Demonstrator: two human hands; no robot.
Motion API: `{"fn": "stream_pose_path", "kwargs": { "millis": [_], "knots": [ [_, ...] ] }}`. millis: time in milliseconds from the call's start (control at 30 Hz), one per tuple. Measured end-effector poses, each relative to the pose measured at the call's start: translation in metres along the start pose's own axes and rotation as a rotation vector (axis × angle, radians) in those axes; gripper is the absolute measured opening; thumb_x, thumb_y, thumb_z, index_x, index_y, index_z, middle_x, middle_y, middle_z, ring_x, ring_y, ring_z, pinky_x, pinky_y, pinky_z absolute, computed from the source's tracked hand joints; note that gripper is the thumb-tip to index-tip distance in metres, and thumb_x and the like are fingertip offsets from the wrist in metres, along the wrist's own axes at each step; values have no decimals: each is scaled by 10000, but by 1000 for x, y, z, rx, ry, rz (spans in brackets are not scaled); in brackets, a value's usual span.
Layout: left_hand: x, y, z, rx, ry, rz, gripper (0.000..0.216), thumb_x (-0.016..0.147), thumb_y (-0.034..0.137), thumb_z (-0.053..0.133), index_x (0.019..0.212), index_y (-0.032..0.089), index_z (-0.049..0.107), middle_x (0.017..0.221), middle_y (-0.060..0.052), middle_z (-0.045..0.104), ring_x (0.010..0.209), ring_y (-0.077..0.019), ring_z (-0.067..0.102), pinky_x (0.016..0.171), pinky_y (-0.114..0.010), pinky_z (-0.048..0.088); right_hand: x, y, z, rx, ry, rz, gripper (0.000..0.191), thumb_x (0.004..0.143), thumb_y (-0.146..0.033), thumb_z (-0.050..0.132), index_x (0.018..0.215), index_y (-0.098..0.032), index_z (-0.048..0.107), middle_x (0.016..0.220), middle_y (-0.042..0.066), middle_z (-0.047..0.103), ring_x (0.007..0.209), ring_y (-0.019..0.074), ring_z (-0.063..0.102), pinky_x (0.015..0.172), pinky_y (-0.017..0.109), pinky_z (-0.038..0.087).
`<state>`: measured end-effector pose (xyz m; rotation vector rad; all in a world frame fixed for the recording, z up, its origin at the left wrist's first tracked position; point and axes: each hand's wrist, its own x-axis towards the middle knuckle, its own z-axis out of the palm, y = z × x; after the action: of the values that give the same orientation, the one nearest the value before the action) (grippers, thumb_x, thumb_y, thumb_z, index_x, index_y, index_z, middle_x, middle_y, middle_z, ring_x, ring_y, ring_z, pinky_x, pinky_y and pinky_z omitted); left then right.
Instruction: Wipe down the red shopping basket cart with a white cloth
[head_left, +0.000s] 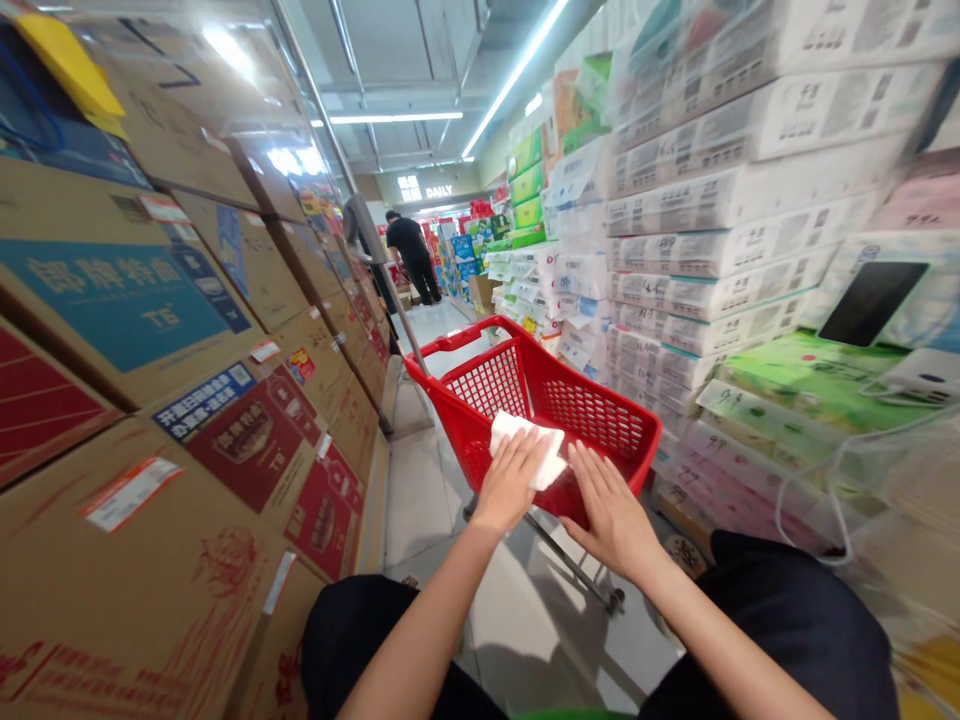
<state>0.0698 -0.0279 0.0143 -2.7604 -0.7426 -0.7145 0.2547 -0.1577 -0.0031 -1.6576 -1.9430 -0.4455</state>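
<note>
A red plastic shopping cart (600, 412) with a perforated basket stands on the floor in front of me. My left hand (514, 475) presses a white folded wipe (553, 462) against the near wall of the basket, its fingers extended over it. Whether the wipe is paper or cloth, I cannot tell. Just to the right, my right hand (609, 505) lies against the near right part of the basket, fingers straight and nothing held. Its palm side is hidden. Below the basket, a metal leg frame with a caster wheel (615, 600) shows.
Stacked cardboard cartons (187, 560) line the left side, beside a metal pole (405, 320). Packs of tissue paper (675, 250) rise on the right. A dark phone (874, 300) and a white device with a cable (926, 375) rest there. Farther down the aisle stands a person (412, 250).
</note>
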Motion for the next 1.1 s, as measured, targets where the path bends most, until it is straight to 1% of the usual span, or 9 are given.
{"fn": "stream_pose_path", "kwargs": {
  "millis": [100, 200, 367, 500, 600, 667, 733, 900, 1100],
  "knots": [
    [2, -9, -2, 9, 13, -80, 758, 907, 79, 487, 1627, 221, 299, 1692, -73, 319, 1595, -244, 203, 1307, -523, 213, -8, 15, 3, -44, 7, 10, 1000, 926, -383, 594, 1668, -137, -29, 1724, 166, 183, 1580, 341, 214, 1250, 572, 296],
    [4, 9, 3, 21, 38, -152, 747, 907, 100, 500, 1624, 187, 307, 1707, -91, 273, 1600, -276, 176, 1307, -540, 197, -9, 20, 9, -45, 1, 18, 996, 923, -386, 602, 1668, -126, -6, 1727, 176, 162, 1581, 353, 206, 1247, 579, 297],
    [-2, 42, 7, -5, -20, 14, 807, 913, 133, 508, 1657, 207, 205, 1730, -51, 202, 1612, -252, 117, 1316, -509, 165, -4, 15, 15, -30, 14, 5, 997, 917, -375, 608, 1665, -106, 5, 1730, 194, 121, 1579, 370, 200, 1239, 591, 306],
    [-5, 3, -4, 2, -63, 51, 808, 899, 96, 505, 1646, 262, 243, 1719, -22, 246, 1601, -212, 176, 1313, -465, 191, -3, 12, 13, -22, -11, -17, 992, 919, -346, 607, 1664, -99, 1, 1735, 190, 92, 1584, 355, 188, 1255, 557, 298],
    [-2, -33, -8, 39, -6, -131, 742, 919, 88, 472, 1627, 233, 300, 1697, -60, 309, 1590, -234, 223, 1304, -506, 214, -1, 4, 13, -17, -9, -5, 1005, 914, -338, 608, 1662, -93, -17, 1735, 183, 97, 1588, 347, 174, 1266, 547, 283],
    [-1, -37, -6, 59, 38, -237, 711, 926, 92, 467, 1614, 211, 330, 1678, -88, 346, 1581, -259, 251, 1295, -537, 232, 2, -3, 14, -17, 3, 6, 1020, 907, -342, 609, 1660, -93, -33, 1736, 181, 87, 1589, 352, 169, 1264, 557, 282],
    [-2, -21, 0, 64, 72, -267, 702, 934, 106, 474, 1614, 211, 332, 1672, -99, 357, 1578, -278, 257, 1292, -566, 231, 5, -9, 16, -24, 14, 24, 1038, 896, -342, 614, 1658, -88, -42, 1736, 185, 73, 1587, 361, 170, 1258, 569, 286],
    [-11, 45, 11, -6, 32, -89, 725, 966, 179, 490, 1648, 206, 243, 1708, -88, 268, 1597, -276, 192, 1312, -557, 184, 4, -5, 25, -21, 32, 10, 1061, 885, -322, 616, 1652, -84, -78, 1731, 200, 91, 1587, 365, 165, 1257, 575, 282],
    [-8, 59, -9, -116, -44, -41, 751, 963, 191, 493, 1650, 186, 192, 1696, -90, 303, 1588, -245, 230, 1328, -511, 140, 3, 20, 0, 328, 33, 95, 963, 926, -281, 526, 1662, -209, -90, 1733, 150, 158, 1576, 307, 237, 1238, 580, 317]
  ]
}}
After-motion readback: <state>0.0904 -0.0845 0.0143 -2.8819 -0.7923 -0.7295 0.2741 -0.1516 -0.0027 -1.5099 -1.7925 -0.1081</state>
